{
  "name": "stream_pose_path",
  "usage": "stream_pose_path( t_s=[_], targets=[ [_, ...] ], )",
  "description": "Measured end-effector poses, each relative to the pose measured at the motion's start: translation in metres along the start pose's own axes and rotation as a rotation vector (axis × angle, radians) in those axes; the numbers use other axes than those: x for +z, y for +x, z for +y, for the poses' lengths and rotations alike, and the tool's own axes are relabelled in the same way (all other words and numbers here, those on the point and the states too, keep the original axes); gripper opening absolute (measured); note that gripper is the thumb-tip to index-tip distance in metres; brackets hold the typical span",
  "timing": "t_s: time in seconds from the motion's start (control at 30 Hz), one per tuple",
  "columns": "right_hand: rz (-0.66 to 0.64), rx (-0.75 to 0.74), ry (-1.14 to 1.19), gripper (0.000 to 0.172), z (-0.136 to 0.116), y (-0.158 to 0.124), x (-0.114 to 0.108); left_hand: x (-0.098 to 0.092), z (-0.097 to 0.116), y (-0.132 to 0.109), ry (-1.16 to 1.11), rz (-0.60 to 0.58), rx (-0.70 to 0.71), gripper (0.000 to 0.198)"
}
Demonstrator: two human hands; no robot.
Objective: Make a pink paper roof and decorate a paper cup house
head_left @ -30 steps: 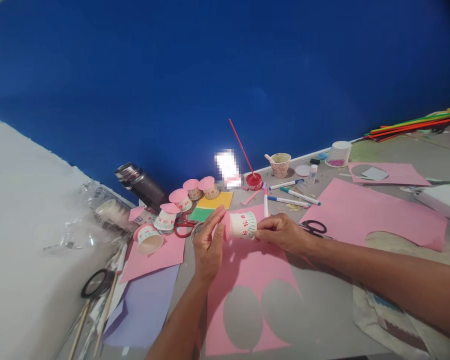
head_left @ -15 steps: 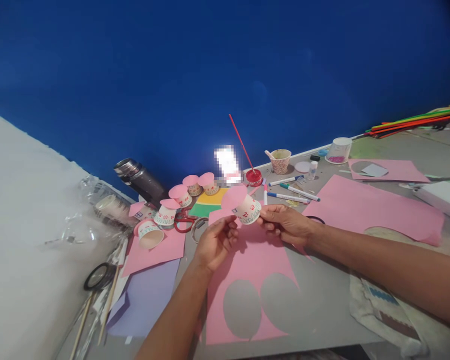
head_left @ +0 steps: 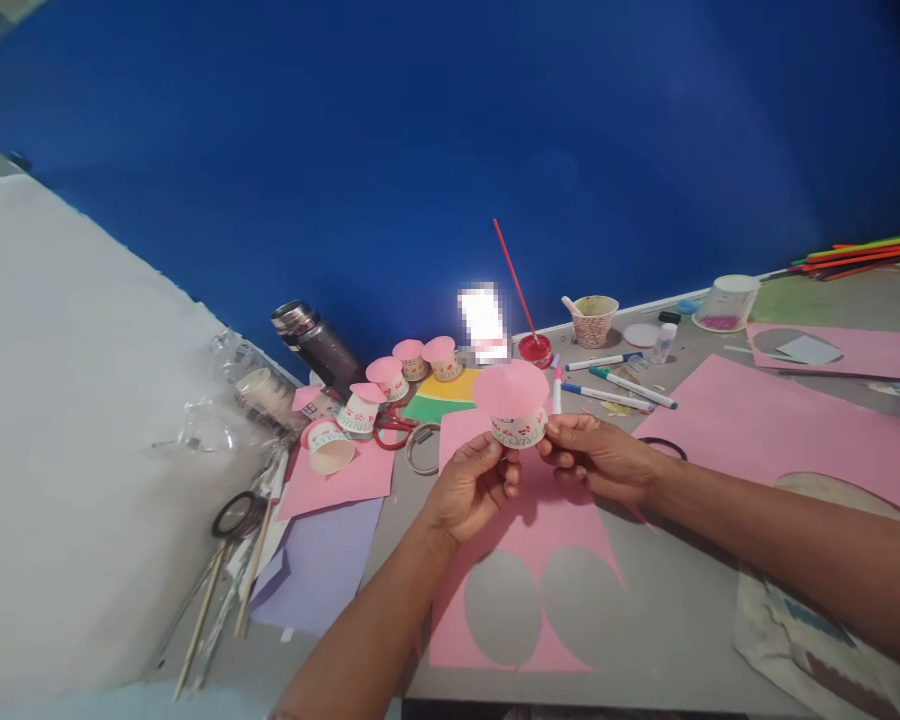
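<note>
Between my hands is a small paper cup [head_left: 520, 432], upside down, drawn with red flowers and green grass and topped by a pink paper cone [head_left: 511, 388]. My right hand [head_left: 598, 455] pinches the cup's right side. On the lower left, the fingers of my left hand [head_left: 478, 485] grip its rim. Beneath them lies a pink sheet [head_left: 450, 620] with round holes cut out. To the left stand several like cups with pink tops, one cup [head_left: 331, 453] lying on its side. Red-handled scissors [head_left: 394, 428] and a tape roll [head_left: 423, 449] rest beside my left hand.
Markers [head_left: 607, 400] lie behind my right hand, near a red paint pot [head_left: 535, 350] with a brush. A glue bottle [head_left: 665, 343] and patterned cup [head_left: 595, 322] stand by the blue wall. A dark flask [head_left: 319, 350] leans at left. A cloth [head_left: 810, 640] lies at lower right.
The cup has turned from tilted to more upright, its pink top now facing me. My left fingers have closed onto its rim. The view has shifted left.
</note>
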State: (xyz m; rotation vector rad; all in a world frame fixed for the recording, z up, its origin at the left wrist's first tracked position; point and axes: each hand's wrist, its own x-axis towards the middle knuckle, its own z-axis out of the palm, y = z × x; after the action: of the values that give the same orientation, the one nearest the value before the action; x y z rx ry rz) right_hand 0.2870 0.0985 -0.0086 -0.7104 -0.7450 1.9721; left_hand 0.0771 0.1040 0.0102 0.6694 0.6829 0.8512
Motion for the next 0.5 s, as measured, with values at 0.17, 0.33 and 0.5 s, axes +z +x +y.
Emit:
stream_pose_path(
  t_s=[0.17, 0.33, 0.5],
  targets=[
    [-0.002, -0.004, -0.038, 0.046, -0.001, -0.001, 0.001, 0.003, -0.003, -0.001, -0.006, 0.007, 0.021, 0.04],
    [0.038, -0.024, -0.102, 0.043, -0.001, -0.001, -0.002, -0.004, 0.015, 0.001, -0.041, 0.081, 0.096, 0.037],
    [0.069, -0.023, -0.22, 0.049, -0.003, -0.001, -0.008, -0.039, 0.067, -0.019, -0.066, 0.279, 0.227, 0.015]
  ],
)
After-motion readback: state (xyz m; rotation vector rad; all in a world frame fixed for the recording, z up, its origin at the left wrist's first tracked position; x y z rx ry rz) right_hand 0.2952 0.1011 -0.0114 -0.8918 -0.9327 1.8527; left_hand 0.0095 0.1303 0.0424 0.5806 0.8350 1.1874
